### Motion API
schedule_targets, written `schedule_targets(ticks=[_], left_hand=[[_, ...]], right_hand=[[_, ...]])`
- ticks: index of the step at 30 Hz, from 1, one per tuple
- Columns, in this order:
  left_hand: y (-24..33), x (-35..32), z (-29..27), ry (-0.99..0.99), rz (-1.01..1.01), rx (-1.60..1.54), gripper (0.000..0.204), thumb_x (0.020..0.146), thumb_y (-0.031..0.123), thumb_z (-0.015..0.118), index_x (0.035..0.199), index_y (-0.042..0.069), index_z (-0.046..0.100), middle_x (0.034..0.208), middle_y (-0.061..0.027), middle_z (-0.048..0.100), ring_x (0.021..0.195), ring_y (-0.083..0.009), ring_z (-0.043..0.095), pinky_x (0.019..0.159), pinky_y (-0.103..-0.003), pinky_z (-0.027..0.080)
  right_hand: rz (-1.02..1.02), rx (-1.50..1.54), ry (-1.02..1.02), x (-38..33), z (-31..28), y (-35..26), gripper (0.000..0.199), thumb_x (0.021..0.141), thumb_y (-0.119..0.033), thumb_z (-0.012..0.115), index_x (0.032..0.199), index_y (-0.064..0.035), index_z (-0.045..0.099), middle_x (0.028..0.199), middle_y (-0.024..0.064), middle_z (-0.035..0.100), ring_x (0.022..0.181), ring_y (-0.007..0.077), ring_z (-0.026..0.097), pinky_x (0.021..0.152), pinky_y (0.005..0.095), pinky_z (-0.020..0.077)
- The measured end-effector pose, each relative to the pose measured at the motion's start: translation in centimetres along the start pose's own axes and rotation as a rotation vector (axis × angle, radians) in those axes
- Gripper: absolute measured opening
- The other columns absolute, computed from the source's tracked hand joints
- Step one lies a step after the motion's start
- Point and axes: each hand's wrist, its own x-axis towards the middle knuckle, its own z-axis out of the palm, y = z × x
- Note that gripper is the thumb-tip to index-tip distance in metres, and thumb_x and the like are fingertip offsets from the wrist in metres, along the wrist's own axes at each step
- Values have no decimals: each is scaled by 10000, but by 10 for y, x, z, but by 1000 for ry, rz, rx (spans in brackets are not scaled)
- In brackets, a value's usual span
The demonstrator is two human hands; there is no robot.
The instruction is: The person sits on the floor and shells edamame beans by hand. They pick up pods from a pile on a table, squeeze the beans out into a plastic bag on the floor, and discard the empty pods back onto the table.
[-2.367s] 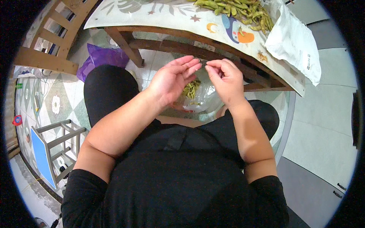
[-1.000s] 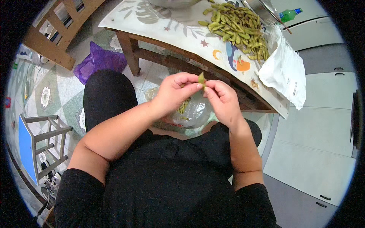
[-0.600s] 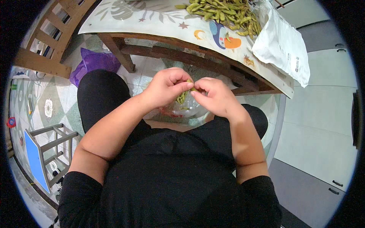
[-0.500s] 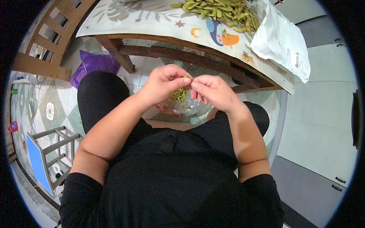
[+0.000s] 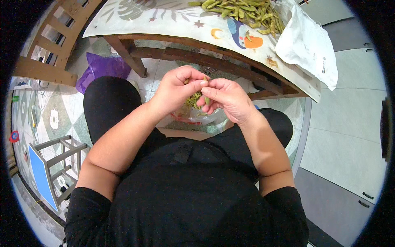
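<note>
Between your knees, just above your lap, your fingers (image 5: 204, 83) pinch a small green bean pod (image 5: 207, 100), thumb tips of both hands pressed together over its top end while the rest of it hangs down behind the knuckles. Your left hand (image 5: 177, 88) curls in from the left, its fingers closed narrow on the pod; your right hand (image 5: 227, 96) meets it from the right, fingers likewise closed on the same pod, so the two hands touch. Directly below them sits a clear plastic bag (image 5: 193, 115) with a heap of green pods or shells inside, resting between your thighs; which of the two it holds you cannot tell from here. Beyond the hands stands the wooden counter (image 5: 214, 57), covered by a pale patterned cloth (image 5: 164, 20). On that cloth lies a loose pile of green bean pods (image 5: 240, 12), and beside it, at the right end, a white plastic bag (image 5: 306, 45) drapes over the edge. On the tiled floor to your left lies a crumpled purple bag (image 5: 103, 68).
</note>
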Motion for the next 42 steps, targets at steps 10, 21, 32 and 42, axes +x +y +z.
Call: schedule_targets(ticks=[10, 21, 32, 42], left_hand=[[8, -5, 6, -42, -14, -202, 69, 788, 85, 556, 752, 26, 544, 736, -18, 510, 640, -80, 492, 614, -217, 402], [14, -3, -1, -49, 373, 302, 55, 771, 69, 553, 787, 27, 586, 632, -22, 480, 596, -109, 458, 554, -234, 365], [7, 0, -3, 43, 257, 333, 129, 750, 47, 558, 856, 27, 628, 618, -16, 496, 577, -91, 455, 506, -226, 351], [9, 0, 2, 95, 434, 776, 153, 696, 40, 574, 841, 45, 623, 563, -67, 478, 511, -181, 471, 471, -273, 370]], right_hand=[[49, 330, -243, 1, -2, 9, 217, 829, -233, 503, 838, -20, 546, 646, 77, 572, 490, 137, 533, 472, 223, 447], [-17, 459, -348, 2, 2, 16, 279, 866, -266, 421, 844, -14, 537, 605, 73, 535, 490, 151, 514, 471, 246, 440], [-115, 12, -15, 2, 6, 9, 206, 861, -202, 444, 829, -18, 532, 644, 45, 543, 556, 100, 503, 516, 212, 419], [-322, -369, 206, 7, 6, 22, 172, 835, -155, 479, 797, -8, 560, 664, 33, 576, 558, 85, 520, 509, 215, 431]])
